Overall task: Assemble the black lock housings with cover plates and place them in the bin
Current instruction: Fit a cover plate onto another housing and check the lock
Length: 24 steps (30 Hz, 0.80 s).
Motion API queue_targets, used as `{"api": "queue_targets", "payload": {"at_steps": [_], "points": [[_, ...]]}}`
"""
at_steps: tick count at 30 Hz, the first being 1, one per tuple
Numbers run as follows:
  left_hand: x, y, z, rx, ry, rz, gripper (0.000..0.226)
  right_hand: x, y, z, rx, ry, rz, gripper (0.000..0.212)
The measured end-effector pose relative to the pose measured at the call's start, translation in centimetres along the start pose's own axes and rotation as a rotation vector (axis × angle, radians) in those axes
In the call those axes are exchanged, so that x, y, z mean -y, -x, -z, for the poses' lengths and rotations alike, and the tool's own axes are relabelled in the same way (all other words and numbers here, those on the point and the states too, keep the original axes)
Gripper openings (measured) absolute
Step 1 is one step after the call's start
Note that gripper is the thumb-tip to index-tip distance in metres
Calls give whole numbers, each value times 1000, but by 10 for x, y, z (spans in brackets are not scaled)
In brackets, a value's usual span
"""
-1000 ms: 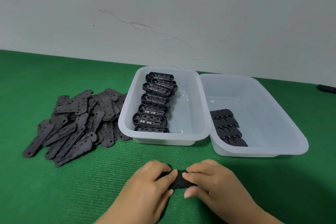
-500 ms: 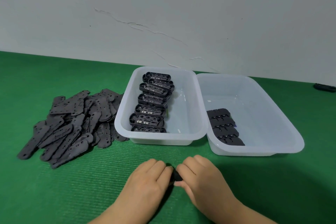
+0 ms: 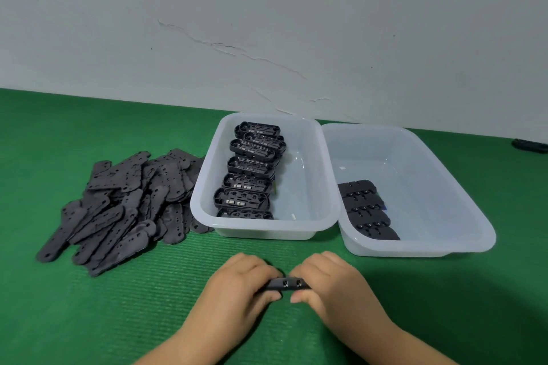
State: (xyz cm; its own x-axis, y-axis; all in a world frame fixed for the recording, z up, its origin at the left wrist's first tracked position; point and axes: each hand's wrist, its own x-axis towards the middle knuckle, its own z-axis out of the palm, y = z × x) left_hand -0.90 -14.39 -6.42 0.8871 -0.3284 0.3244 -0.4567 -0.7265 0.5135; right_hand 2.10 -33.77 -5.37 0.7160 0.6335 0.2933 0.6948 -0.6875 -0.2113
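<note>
I see my left hand (image 3: pixel 237 284) and right hand (image 3: pixel 327 283) each pinching an end of one black lock housing (image 3: pixel 289 284), held edge-on just above the green table (image 3: pixel 89 320), so both grips are closed on it. Behind it, the left bin (image 3: pixel 264 230) holds open housings (image 3: pixel 247 169), the right bin (image 3: pixel 415 246) holds covered ones (image 3: pixel 366 210), and loose cover plates (image 3: pixel 118 207) lie heaped to the left.
</note>
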Motion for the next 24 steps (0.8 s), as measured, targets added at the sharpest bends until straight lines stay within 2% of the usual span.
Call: {"api": "queue_targets", "payload": {"at_steps": [4, 7, 12, 14, 16, 18, 21, 24], "points": [[-7, -1, 10, -70, 223, 157, 22, 4, 1, 14, 0, -297, -255, 16], [-12, -6, 21, -88, 266, 203, 35, 8, 1, 26, -43, -376, -276, 14], [-19, -20, 44, -34, 281, 162, 15, 14, -6, 50, -88, -498, -307, 13], [-20, -25, 54, -21, 373, 167, 21, 14, -10, 60, -116, -709, -392, 18], [-23, -31, 62, -16, 512, 184, 25, 16, -14, 68, -160, -1047, -478, 21], [-29, -35, 65, -55, 569, 189, 29, 19, -19, 72, -230, -1261, -521, 18], [-39, -41, 66, -140, 562, 170, 36, 25, -24, 75, -306, -1360, -553, 16], [-46, -45, 68, -166, 560, 166, 40, 26, -26, 78, -355, -1346, -547, 11]]}}
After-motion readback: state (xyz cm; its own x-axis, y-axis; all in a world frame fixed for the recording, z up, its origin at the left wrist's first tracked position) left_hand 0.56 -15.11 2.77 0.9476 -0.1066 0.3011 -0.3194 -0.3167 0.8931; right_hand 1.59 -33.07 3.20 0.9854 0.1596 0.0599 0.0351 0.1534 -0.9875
